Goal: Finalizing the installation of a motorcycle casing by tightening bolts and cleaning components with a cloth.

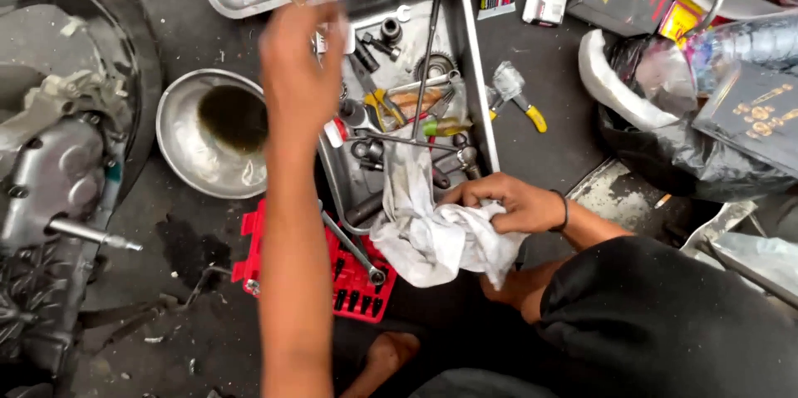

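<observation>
Currently left hand [301, 66] reaching over tool tray [478, 74], fingers blurred, grip cannot be told; right hand [509, 203] clutching white rag [436, 240] at tray's near edge; nothing lifted out yet

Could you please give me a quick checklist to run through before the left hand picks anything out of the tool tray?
1. Left hand over the tool tray: ok, it hovers above the sockets.
2. Left hand empty: cannot tell, the fingers are blurred.
3. Right hand holding the white rag: ok, gripped at the tray's near edge.
4. Rag clear of the tools: not ok, it drapes over some.
5. Metal bowl out of the way: ok, beside the tray, dark liquid inside.
</observation>
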